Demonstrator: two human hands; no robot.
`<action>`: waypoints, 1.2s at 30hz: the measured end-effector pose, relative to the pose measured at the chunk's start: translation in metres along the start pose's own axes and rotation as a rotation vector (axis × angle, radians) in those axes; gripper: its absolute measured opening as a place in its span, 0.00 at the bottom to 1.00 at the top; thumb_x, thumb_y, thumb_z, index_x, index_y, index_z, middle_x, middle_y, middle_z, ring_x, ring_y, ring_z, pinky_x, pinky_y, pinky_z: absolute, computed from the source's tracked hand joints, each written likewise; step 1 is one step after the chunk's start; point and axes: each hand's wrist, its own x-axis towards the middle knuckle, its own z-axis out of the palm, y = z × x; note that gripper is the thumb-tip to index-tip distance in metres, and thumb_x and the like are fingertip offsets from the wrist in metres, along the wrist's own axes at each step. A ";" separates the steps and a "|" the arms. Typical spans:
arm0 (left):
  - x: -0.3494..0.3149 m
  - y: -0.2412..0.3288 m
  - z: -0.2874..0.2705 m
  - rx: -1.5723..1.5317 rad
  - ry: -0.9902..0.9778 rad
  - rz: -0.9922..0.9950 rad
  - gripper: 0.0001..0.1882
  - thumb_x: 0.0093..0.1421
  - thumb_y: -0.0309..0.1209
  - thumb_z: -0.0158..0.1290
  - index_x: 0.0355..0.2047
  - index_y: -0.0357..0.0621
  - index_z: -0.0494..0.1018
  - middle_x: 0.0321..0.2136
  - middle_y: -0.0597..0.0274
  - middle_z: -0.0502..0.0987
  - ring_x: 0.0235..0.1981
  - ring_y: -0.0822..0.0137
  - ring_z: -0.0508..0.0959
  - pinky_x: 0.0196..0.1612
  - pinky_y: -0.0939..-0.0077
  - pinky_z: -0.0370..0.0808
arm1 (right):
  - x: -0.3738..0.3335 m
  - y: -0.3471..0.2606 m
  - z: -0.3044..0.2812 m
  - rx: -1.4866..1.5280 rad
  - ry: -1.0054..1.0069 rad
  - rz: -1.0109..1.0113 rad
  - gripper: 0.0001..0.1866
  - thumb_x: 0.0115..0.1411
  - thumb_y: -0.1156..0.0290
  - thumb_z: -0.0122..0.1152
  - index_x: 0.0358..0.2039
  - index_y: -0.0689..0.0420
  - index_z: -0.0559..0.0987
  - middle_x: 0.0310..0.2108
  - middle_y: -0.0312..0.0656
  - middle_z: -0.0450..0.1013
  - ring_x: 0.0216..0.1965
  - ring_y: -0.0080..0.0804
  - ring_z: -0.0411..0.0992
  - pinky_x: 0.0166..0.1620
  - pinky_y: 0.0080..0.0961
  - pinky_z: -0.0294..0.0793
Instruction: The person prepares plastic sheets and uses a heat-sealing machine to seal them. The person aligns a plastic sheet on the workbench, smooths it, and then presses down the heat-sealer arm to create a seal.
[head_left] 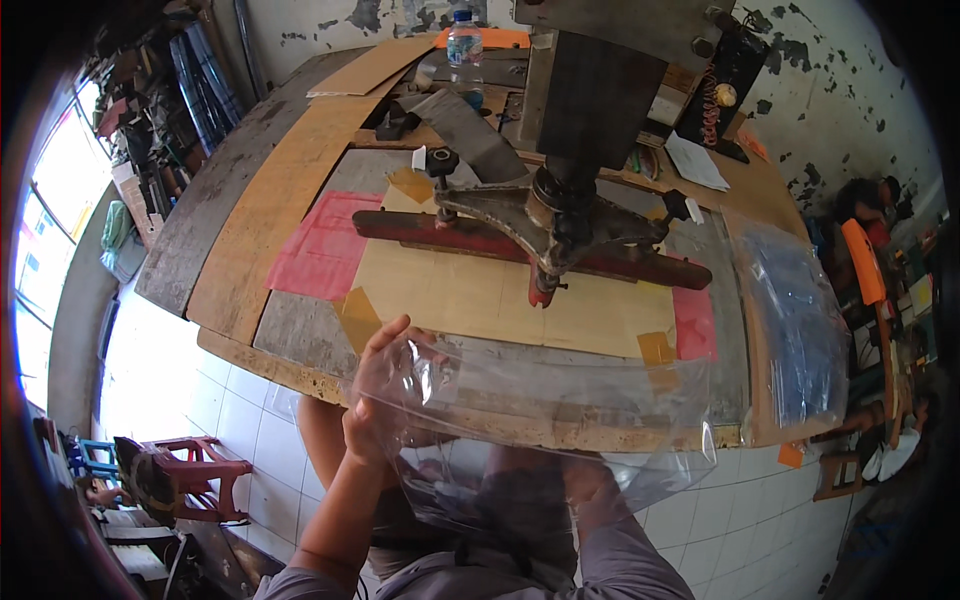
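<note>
My left hand [378, 400] grips the left edge of a clear plastic bag [560, 430], held in the air just in front of the workbench's front edge [300, 372]. My right hand [592, 492] sits lower, seen through the plastic, and holds the bag from underneath. The bag stretches to the right, its far corner near the bench's right front. Behind it, a metal press [560, 215] with a red bar [480, 240] stands on a pale board [460, 295] taped down with yellow tape.
A stack of clear plastic bags [795, 320] lies on the bench's right side. At the back stand a water bottle [464, 48], papers [695, 162] and tools. A red plastic chair [190, 475] stands on the white tiled floor at lower left.
</note>
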 end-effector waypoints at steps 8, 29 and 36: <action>-0.002 0.000 0.006 0.036 0.013 -0.014 0.61 0.50 0.61 0.67 0.72 0.33 0.54 0.58 0.43 0.68 0.57 0.53 0.74 0.59 0.57 0.75 | 0.001 -0.001 -0.004 0.147 -0.058 0.034 0.19 0.75 0.63 0.53 0.56 0.61 0.80 0.46 0.48 0.81 0.46 0.37 0.80 0.48 0.33 0.78; -0.002 0.000 0.001 0.033 -0.086 -0.011 0.59 0.55 0.58 0.64 0.74 0.33 0.50 0.60 0.45 0.68 0.60 0.53 0.74 0.58 0.54 0.77 | -0.117 0.047 -0.121 0.724 -0.640 0.175 0.21 0.77 0.60 0.51 0.60 0.62 0.78 0.49 0.47 0.82 0.47 0.38 0.82 0.49 0.34 0.80; -0.002 -0.008 -0.005 0.032 -0.020 0.011 0.58 0.53 0.59 0.66 0.72 0.37 0.53 0.59 0.48 0.69 0.58 0.54 0.74 0.54 0.54 0.81 | -0.215 0.062 -0.188 -0.572 -0.267 -0.267 0.17 0.73 0.61 0.57 0.50 0.62 0.82 0.42 0.49 0.84 0.43 0.42 0.83 0.50 0.39 0.80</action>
